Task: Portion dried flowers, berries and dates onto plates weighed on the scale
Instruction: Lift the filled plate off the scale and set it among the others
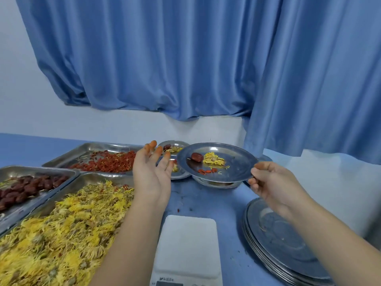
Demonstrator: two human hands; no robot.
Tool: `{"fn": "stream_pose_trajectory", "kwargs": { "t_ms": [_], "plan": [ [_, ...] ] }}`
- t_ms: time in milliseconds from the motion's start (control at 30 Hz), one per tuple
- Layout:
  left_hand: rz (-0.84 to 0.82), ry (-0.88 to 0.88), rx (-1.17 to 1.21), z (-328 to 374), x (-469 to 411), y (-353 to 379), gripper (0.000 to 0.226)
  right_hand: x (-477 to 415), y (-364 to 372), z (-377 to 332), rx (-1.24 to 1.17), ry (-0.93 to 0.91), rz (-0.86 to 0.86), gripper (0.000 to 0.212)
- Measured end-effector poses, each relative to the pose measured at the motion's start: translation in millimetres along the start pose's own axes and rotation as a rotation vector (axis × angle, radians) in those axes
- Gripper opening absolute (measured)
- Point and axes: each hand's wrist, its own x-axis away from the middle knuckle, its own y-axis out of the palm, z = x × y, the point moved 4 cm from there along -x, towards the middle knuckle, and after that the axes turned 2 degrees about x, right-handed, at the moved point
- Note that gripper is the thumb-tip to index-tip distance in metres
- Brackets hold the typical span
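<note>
While the right hand (274, 182) pinches the rim of a steel plate (233, 162) at 1 o'clock from the scale (186, 244), its fingers (255, 172) curled round the edge, the left hand (152, 174) hovers just beside the plate at 11 o'clock. Its orange-stained fingers (153, 144) are spread wide and hold nothing.

The held plate is off the scale and already carries one date (196, 157), one dried flower (213, 158) and a few berries (207, 171), so this portion looks complete and seems about to be set aside. I cannot tell whether it rests on something below or hangs in the air. Two more filled plates (177, 143) sit at 12 o'clock, behind the left hand.

A good deal looks left to do. A stack of empty plates (284, 244) waits at 3 o'clock, the scale's top is bare, and the trays are far from used up. The flower tray (97, 176) is at 9 o'clock, the date tray (41, 170) at 10 o'clock and the berry tray (92, 146) at 11 o'clock.

Everything stands on a blue table (206, 201) dotted with crumbs. Behind it is a pale wall (20, 89), and a blue curtain (165, 58) hangs in heavy folds.
</note>
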Motion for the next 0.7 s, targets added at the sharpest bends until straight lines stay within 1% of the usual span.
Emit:
{"fn": "stream_pose_trajectory", "kwargs": {
  "t_ms": [100,200,333,467,533,633,700],
  "plan": [
    [-0.040,-0.053,0.066,-14,-9,4,0.025,-34,-1,-12,0.005,-0.004,0.042,0.015],
    [-0.084,-0.145,0.113,-26,-18,5,0.022,-71,0,-19,0.043,-0.020,0.112,0.013],
    [-0.088,-0.219,0.165,-37,-24,-2,0.033,-119,7,-16,0.017,-0.008,0.206,0.014],
    [-0.101,-0.270,0.216,-46,-25,-4,0.037,-165,18,0,0.015,0.039,0.277,0.019],
    [-0.095,-0.284,0.229,-49,-25,-5,0.039,-189,25,13,0.015,0.049,0.284,0.023],
    [-0.064,-0.307,0.260,-50,-25,-4,0.041,-219,33,36,-0.011,0.103,0.322,0.020],
    [-0.048,-0.325,0.316,-48,-23,-1,0.043,-237,36,51,-0.019,0.122,0.357,0.031]
  ]
}}
